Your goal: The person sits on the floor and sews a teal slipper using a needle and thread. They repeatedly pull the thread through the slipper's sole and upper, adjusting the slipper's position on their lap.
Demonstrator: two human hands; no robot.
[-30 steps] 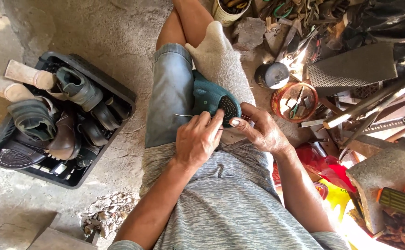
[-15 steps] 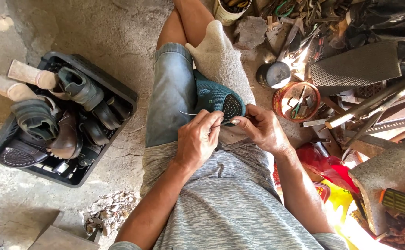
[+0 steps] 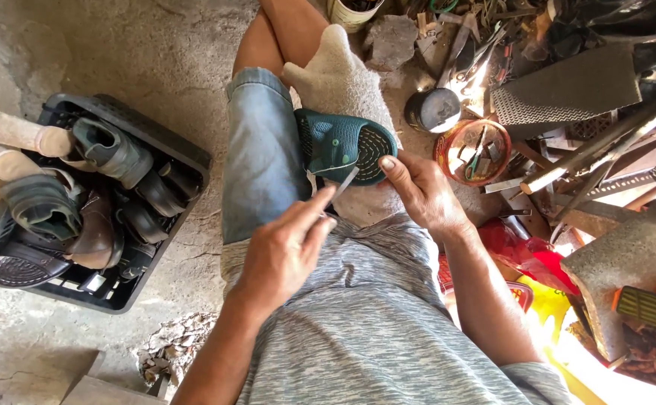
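On the person's lap, the teal shoe (image 3: 343,145) rests, steadied by the right hand (image 3: 420,191); the left hand (image 3: 283,251) has drawn back, fingers pinching a thin needle (image 3: 345,182), pulling a stitch through.

A cobbler's floor workshop: black plastic crate of worn shoes (image 3: 88,202) at nine o'clock, scattered rubber sole sheets (image 3: 568,94) at two o'clock.
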